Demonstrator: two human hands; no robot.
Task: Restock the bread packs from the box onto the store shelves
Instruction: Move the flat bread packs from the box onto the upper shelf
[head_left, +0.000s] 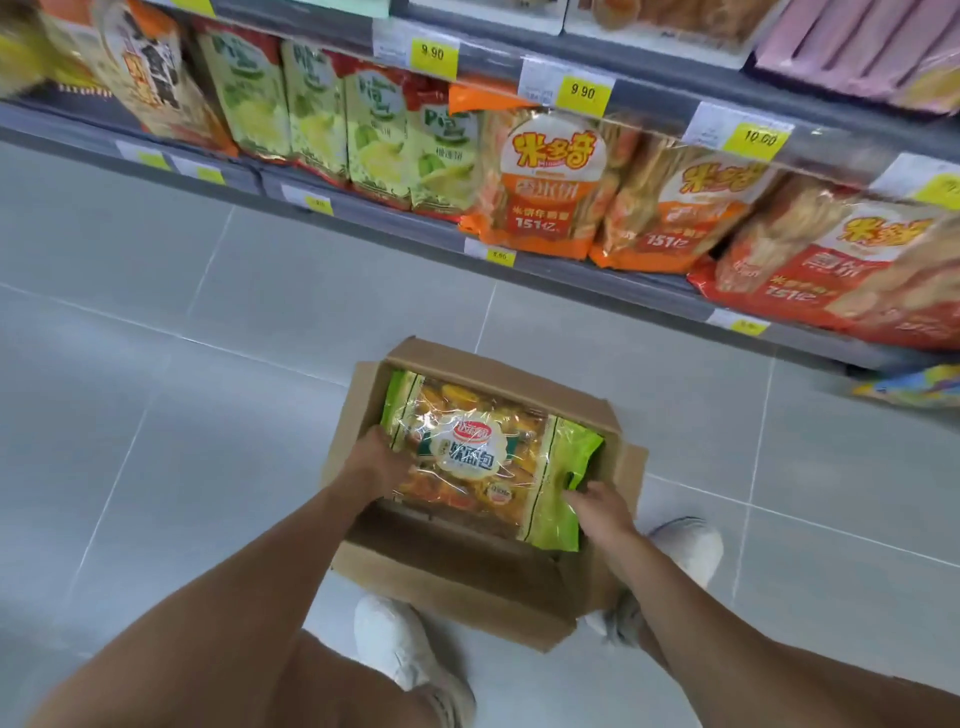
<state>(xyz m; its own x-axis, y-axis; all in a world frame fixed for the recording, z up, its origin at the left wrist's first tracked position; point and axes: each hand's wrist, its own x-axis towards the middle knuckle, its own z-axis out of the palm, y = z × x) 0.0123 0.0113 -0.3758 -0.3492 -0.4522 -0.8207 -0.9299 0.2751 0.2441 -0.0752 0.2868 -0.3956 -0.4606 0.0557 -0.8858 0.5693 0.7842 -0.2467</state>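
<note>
Grey tile floor (156, 364), store aisle. Shelves (561, 275) ahead carry snack bags (545, 187). Box (457, 587) sits open on the floor between the feet (400, 649).

Pack (483, 457) lies flat on top inside the box: glossy film, green ends, small rolls showing through the clear middle.

Left hand (382, 460) is at its left edge, fingers (388, 441) curled round that edge and gripping. Right hand (605, 506) is on the green right end by the punched handle hole (570, 479). It's blurry there, so I can't tell if those fingers pinch or only touch.

My read on handling: light, soft and crushable, with slippery, baggy film. I'd hold both sealed ends rather than the middle, squeeze little, and lift level so the rolls don't slump. Handle hole should do for a one-hand carry to the shelves.
</note>
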